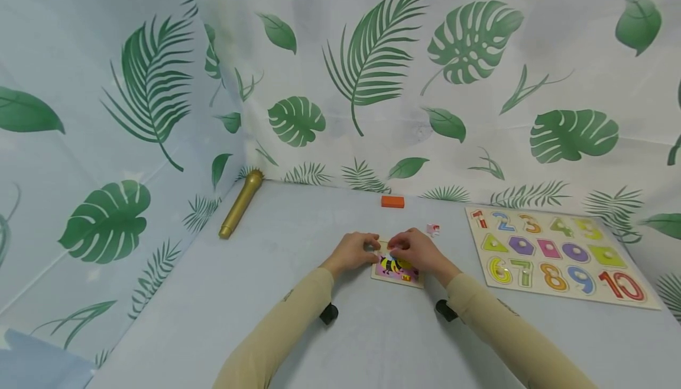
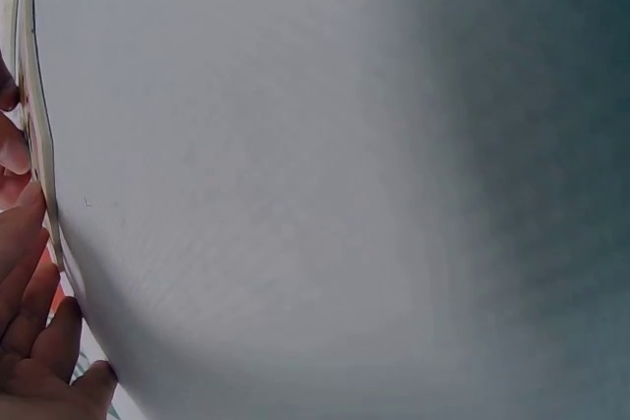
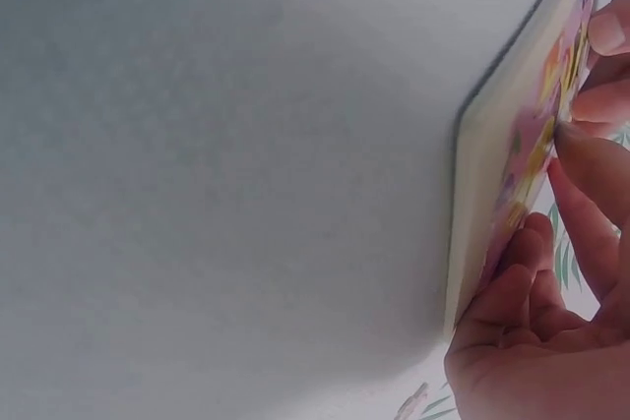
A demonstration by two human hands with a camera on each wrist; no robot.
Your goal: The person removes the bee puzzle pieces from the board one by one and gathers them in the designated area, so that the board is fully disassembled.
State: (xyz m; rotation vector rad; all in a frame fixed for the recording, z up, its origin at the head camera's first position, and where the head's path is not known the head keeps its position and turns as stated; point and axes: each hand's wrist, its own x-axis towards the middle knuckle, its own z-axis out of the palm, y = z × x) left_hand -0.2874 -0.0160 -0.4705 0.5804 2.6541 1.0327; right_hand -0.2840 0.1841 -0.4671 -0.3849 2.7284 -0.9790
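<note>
On the desk, left hand grasps puzzle, right hand's grip indeterminable; apparently fitting, next likely requiring alignment.

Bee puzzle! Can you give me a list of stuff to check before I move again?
1. Puzzle lies picture side up: ok.
2. Left hand touches the puzzle's edge: ok.
3. Right hand has a piece: cannot tell, the fingers hide what is under them.
4. Top of the picture is filled in: cannot tell, both hands cover it.
5. No loose bits nearby: not ok, a small pink piece lies just beyond the right hand.
6. Number board is out of the way: ok, it lies apart, off to the right.
</note>
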